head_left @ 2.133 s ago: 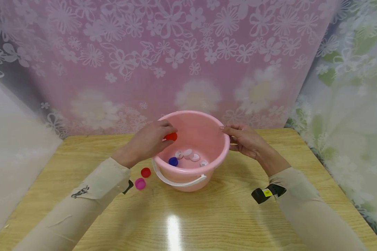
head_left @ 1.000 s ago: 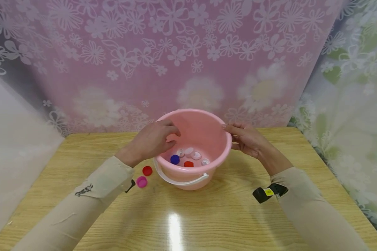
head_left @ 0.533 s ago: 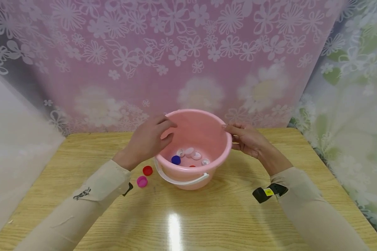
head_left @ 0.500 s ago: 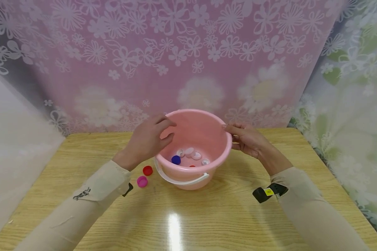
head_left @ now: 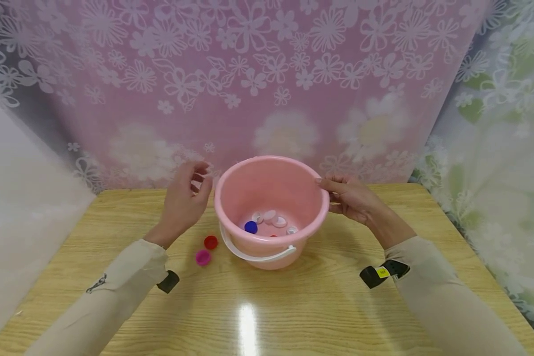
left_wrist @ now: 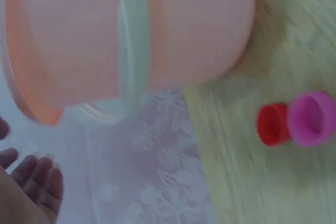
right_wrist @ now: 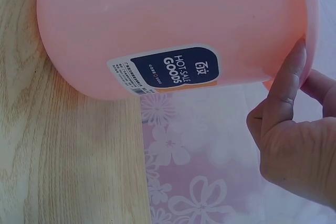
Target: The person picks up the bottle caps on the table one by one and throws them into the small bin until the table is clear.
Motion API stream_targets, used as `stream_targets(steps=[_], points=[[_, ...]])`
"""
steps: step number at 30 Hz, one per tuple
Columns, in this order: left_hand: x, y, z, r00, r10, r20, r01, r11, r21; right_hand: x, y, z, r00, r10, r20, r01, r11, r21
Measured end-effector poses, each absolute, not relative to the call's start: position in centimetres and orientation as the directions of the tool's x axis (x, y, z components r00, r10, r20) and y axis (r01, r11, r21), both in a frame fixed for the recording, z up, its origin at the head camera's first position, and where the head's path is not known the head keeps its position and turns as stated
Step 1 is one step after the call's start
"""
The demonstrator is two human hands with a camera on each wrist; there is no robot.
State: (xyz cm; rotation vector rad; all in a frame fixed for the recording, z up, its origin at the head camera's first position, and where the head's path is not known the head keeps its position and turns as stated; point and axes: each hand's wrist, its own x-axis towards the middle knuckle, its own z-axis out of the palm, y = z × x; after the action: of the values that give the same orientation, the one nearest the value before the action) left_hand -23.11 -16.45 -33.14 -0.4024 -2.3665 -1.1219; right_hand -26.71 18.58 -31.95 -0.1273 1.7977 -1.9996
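A pink bucket [head_left: 271,188] stands upright on the table, its white handle [head_left: 258,257] hanging down in front. My right hand [head_left: 351,200] pinches the bucket's right rim, thumb on top and fingers beneath, as the right wrist view also shows. Left of the bucket, my left hand [head_left: 184,198] hovers with loosely bent fingers and nothing in it. Inside the bucket lie a blue bottle cap [head_left: 251,227], several white caps [head_left: 279,222] and a red cap mostly hidden by the front rim. A red cap [head_left: 211,242] and a magenta cap [head_left: 203,257] lie on the table beneath the left hand.
The wooden table [head_left: 320,311] reaches back to a pink flowered curtain [head_left: 182,99]. Flowered cloth [head_left: 507,148] hangs along the right side. In the right wrist view a label [right_wrist: 173,69] is stuck on the bucket's side.
My left hand let a red cap drop into the bucket, then drew back left over the rim and away. The red cap slid nearer the front wall. My right hand kept its hold.
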Motion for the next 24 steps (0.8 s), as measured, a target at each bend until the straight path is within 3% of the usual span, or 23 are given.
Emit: stream_targets(steps=[4, 7, 15, 24], points=[[-22.6, -18.8, -34.7, -0.944, 0.059, 0.325, 0.278, 0.673, 0.685, -26.7, 18.6, -31.9, -0.898, -0.377, -0.227, 0.264, -0.049, -0.963], [-22.2, -20.1, -36.4, -0.979, 0.092, 0.182, 0.192, 0.713, 0.675, -26.7, 18.5, -31.9, -0.901, -0.369, -0.226, 0.262, -0.048, -0.964], [-20.7, -21.1, -40.0, -0.990, 0.140, -0.017, 0.102, 0.792, 0.602, -26.8, 18.4, -31.8, -0.905, -0.362, -0.222, 0.252, -0.038, -0.967], [-18.8, -19.9, -40.9, -0.992, 0.086, -0.094, 0.033, 0.884, 0.466, -26.9, 18.2, -31.9, -0.909, -0.355, -0.220, 0.246, -0.031, -0.969]])
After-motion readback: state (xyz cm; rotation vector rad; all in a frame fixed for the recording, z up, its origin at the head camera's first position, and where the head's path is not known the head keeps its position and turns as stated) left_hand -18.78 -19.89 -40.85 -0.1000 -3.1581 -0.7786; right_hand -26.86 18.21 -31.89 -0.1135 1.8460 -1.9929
